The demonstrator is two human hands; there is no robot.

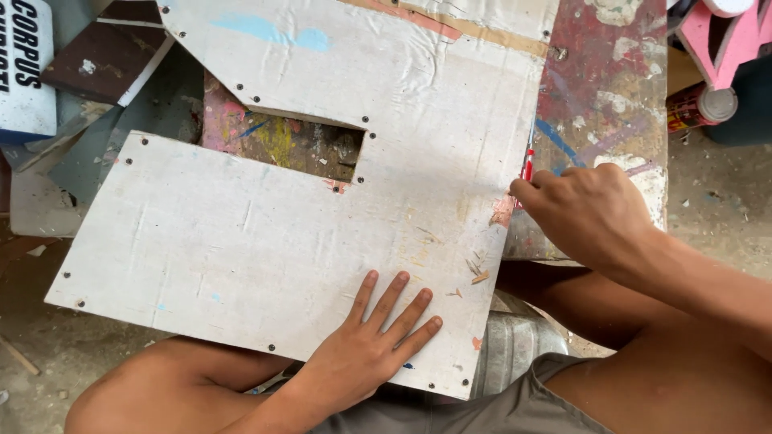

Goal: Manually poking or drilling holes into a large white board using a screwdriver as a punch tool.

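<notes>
The right hand [583, 213] pinches a red cutter [527, 165] against the right edge of the white board [241, 241]; the left hand [366, 341] lies flat, fingers spread, on the board's near edge. Trimming seems underway; the stroke needs steady pressure.

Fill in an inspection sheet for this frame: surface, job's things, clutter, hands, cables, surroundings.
Surface: paint-stained table, partly covered by the board.
Job's things: large white cut-out board with screws along its edges, resting across the table and the person's lap; red tool at its right edge.
Clutter: wood chips on the board; spray can past the table's right side.
Hands: left hand flat on the board, fingers spread; right hand closed on the red tool.
Cables: nothing seen.
Surroundings: scrap panels at upper left, dusty floor, pink object at upper right.
</notes>
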